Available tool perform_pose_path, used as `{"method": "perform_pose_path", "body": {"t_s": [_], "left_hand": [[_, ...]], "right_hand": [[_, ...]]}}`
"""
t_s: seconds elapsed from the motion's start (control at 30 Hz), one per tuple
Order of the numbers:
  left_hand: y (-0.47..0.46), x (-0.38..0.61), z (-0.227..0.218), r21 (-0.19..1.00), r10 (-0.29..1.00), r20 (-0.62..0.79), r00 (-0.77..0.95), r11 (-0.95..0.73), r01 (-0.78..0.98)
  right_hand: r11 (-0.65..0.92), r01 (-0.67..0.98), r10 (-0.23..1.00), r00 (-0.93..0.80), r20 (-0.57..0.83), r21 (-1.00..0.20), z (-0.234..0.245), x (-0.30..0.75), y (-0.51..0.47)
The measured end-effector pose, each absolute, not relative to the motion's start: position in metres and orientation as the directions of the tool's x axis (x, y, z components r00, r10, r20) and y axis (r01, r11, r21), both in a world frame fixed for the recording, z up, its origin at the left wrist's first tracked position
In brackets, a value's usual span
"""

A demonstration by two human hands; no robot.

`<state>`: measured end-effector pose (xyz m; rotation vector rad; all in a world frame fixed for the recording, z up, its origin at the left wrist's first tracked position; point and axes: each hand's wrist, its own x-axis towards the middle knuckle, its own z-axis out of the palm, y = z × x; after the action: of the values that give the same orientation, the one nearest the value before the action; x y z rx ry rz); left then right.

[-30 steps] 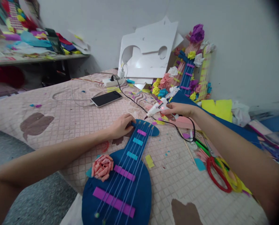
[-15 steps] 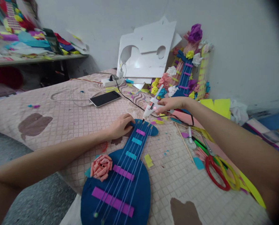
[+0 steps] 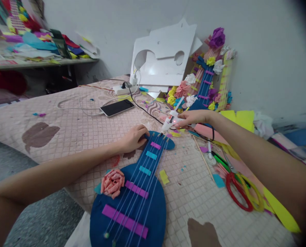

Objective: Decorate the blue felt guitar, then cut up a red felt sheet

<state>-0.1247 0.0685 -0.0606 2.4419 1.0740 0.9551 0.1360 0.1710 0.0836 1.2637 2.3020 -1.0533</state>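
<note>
A blue craft guitar point(image 3: 156, 192) with white strings and purple and light-blue strips lies on the table, its headstock pointing away from me. A pink paper rose point(image 3: 113, 183) sits on its left shoulder. My left hand point(image 3: 134, 139) has its fingers curled on the left edge of the headstock, steadying it. In my right hand point(image 3: 194, 117) is a white hot glue gun point(image 3: 170, 120), a glue stick poking out of its back. Its dark nozzle tip is at the top of the headstock, by the string ends.
A phone point(image 3: 117, 107) on a white cable lies near a power strip point(image 3: 122, 90). At right are scissors point(image 3: 236, 192), a thin stick point(image 3: 203, 158) and yellow paper point(image 3: 239, 119). Decorated guitars point(image 3: 206, 84) and white boards point(image 3: 165, 44) lean against the wall.
The glue gun's nozzle has shifted slightly right along the top of the headstock. My left hand stays on the headstock's edge. The whole view has shifted a little.
</note>
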Motion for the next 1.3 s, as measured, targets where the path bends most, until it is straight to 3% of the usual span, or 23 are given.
{"method": "perform_pose_path", "body": {"t_s": [0.27,0.37,0.43,0.5,0.57,0.67,0.9,1.1,1.3], "left_hand": [[0.069,-0.125,-0.062,0.529,0.742,0.466,0.481,-0.670,0.521],[0.068,-0.125,-0.061,0.528,0.740,0.468,0.482,-0.672,0.519],[0.068,-0.125,-0.061,0.527,0.741,0.466,0.483,-0.671,0.521],[0.068,-0.125,-0.061,0.524,0.740,0.466,0.485,-0.673,0.523],[0.068,-0.125,-0.062,0.523,0.738,0.466,0.488,-0.675,0.521],[0.069,-0.125,-0.063,0.526,0.738,0.467,0.488,-0.675,0.517],[0.069,-0.125,-0.063,0.528,0.742,0.459,0.489,-0.670,0.522],[0.069,-0.125,-0.063,0.525,0.740,0.460,0.491,-0.672,0.522],[0.070,-0.125,-0.064,0.529,0.738,0.466,0.488,-0.675,0.515]], "right_hand": [[0.336,0.832,0.805,-0.497,-0.323,-0.441,0.085,0.150,0.177],[0.301,0.896,0.933,-0.348,-0.096,-0.328,0.084,0.154,0.180],[0.269,0.903,0.962,-0.271,0.041,-0.336,0.082,0.155,0.178],[0.282,0.859,0.949,-0.314,-0.005,-0.427,0.081,0.157,0.172],[0.304,0.803,0.881,-0.442,-0.169,-0.513,0.081,0.158,0.165],[0.328,0.789,0.766,-0.544,-0.343,-0.519,0.080,0.157,0.158],[0.331,0.770,0.604,-0.617,-0.504,-0.546,0.073,0.150,0.162],[0.351,0.793,0.661,-0.586,-0.469,-0.498,0.068,0.147,0.165],[0.355,0.855,0.864,-0.455,-0.216,-0.378,0.063,0.153,0.176]]}}
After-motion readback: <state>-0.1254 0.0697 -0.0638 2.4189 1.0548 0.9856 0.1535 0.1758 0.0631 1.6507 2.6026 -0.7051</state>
